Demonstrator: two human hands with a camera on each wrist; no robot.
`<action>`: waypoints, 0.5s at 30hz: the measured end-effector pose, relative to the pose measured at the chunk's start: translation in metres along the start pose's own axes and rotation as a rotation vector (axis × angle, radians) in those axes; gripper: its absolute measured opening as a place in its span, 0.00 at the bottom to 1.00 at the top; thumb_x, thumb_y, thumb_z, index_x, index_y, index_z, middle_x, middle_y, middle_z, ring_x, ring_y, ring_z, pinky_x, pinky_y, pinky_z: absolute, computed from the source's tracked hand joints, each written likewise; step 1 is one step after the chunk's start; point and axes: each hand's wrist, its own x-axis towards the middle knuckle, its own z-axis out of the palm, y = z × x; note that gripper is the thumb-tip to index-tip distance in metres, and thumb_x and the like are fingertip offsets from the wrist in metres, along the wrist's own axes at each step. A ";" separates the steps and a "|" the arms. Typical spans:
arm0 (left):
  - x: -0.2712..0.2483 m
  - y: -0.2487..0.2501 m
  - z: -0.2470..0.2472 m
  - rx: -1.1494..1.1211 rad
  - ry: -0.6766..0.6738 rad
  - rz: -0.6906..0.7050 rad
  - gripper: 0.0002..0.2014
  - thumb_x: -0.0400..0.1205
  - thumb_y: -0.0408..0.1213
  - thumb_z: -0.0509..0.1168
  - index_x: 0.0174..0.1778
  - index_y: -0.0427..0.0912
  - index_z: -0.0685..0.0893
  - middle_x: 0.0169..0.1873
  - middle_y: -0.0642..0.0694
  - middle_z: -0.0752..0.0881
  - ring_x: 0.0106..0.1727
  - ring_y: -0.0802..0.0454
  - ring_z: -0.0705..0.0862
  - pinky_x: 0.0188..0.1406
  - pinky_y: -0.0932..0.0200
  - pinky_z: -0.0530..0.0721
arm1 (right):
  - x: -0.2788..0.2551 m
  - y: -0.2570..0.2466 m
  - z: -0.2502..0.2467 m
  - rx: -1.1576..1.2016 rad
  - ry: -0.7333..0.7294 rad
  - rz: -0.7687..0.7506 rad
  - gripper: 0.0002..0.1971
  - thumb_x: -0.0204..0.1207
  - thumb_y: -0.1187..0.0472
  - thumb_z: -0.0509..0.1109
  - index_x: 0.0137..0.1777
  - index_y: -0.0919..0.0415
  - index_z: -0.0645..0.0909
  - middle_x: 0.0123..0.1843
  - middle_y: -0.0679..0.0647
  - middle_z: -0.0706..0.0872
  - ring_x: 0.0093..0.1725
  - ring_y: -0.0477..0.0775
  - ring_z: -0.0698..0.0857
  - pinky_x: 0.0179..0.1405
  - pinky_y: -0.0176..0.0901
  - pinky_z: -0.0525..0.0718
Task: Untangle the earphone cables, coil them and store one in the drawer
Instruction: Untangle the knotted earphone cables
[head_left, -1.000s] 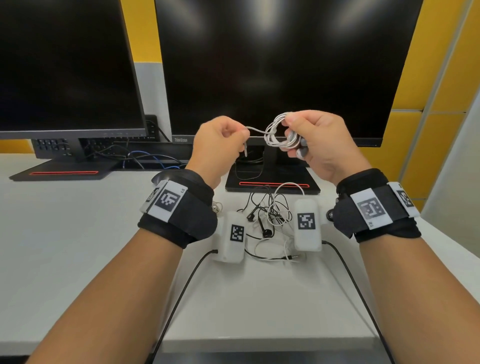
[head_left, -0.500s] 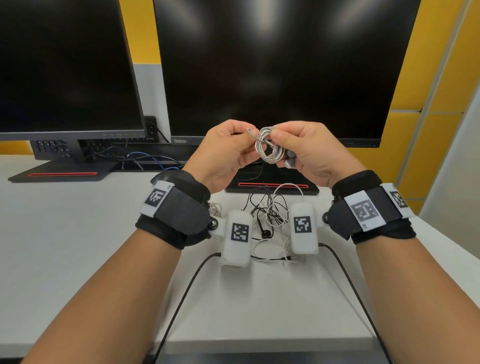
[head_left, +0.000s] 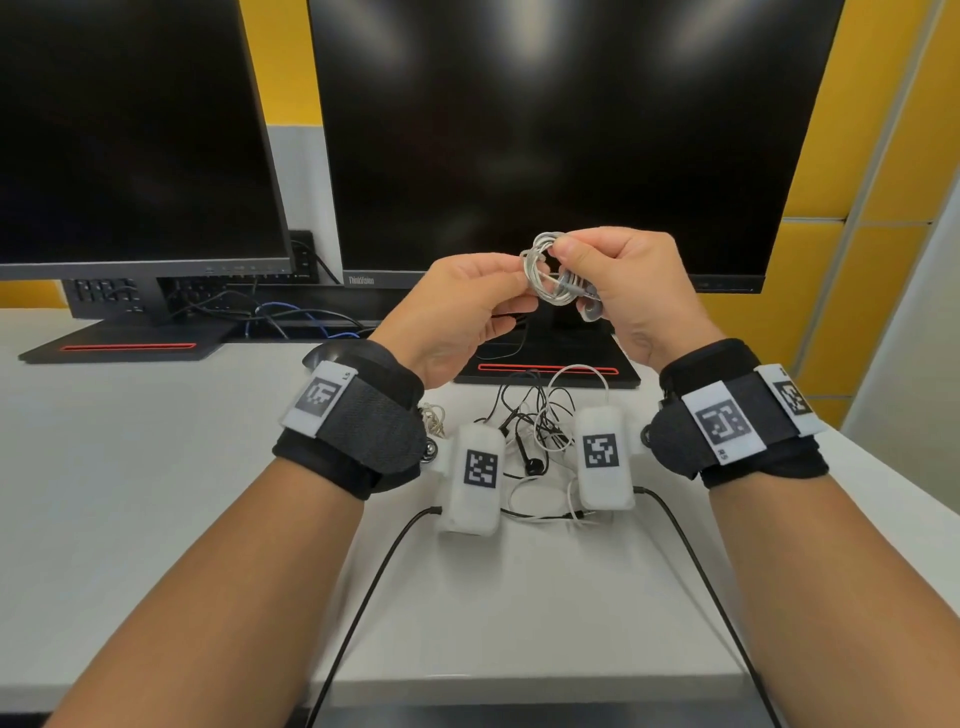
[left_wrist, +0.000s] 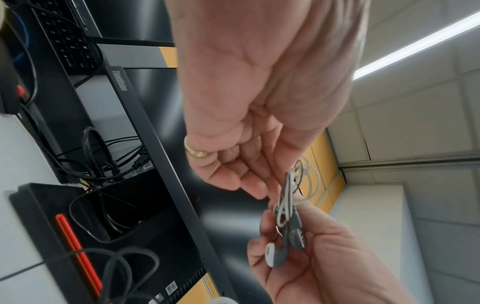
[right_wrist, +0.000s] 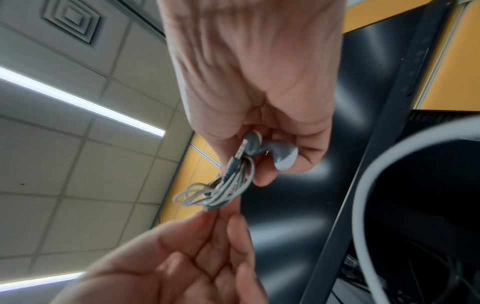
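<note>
A white earphone (head_left: 543, 270) is wound into a small coil and held up in front of the middle monitor. My right hand (head_left: 566, 260) grips the coil, with both earbuds (right_wrist: 283, 156) tucked under its curled fingers. My left hand (head_left: 514, 283) pinches the coil's left side between thumb and fingertips (right_wrist: 207, 211). In the left wrist view the coil (left_wrist: 288, 197) hangs between the two hands above an earbud (left_wrist: 275, 255). A tangle of black and white earphone cables (head_left: 535, 421) lies on the desk under my wrists, partly hidden. No drawer is in view.
Two dark monitors stand at the back, the middle one's base (head_left: 545, 371) just behind the tangle. A small beige cable bundle (head_left: 434, 418) lies by my left wrist. The white desk (head_left: 156, 467) ends at a near edge, with a pale wall at the right.
A second ago my left hand held a cable end pulled out to the left of the coil. It has since come in to the coil, and both hands now meet around it.
</note>
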 end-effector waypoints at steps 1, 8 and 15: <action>0.000 0.001 0.000 -0.008 -0.008 -0.023 0.11 0.85 0.41 0.63 0.57 0.44 0.88 0.49 0.51 0.91 0.49 0.60 0.85 0.50 0.61 0.80 | 0.000 0.001 0.000 -0.022 0.020 -0.009 0.07 0.82 0.59 0.70 0.54 0.58 0.88 0.45 0.57 0.89 0.40 0.50 0.86 0.28 0.36 0.81; -0.003 -0.001 0.001 0.191 -0.079 0.009 0.10 0.86 0.46 0.61 0.55 0.51 0.86 0.53 0.57 0.86 0.55 0.62 0.81 0.50 0.60 0.75 | 0.000 0.002 0.002 -0.037 0.030 -0.032 0.08 0.81 0.59 0.70 0.54 0.59 0.89 0.47 0.55 0.90 0.49 0.48 0.88 0.45 0.39 0.86; -0.004 -0.001 0.001 0.134 -0.260 -0.045 0.14 0.89 0.44 0.54 0.62 0.45 0.81 0.54 0.47 0.82 0.52 0.53 0.75 0.51 0.55 0.72 | 0.000 0.002 0.004 -0.013 -0.035 -0.008 0.06 0.82 0.60 0.70 0.49 0.54 0.89 0.40 0.49 0.90 0.39 0.44 0.89 0.38 0.39 0.87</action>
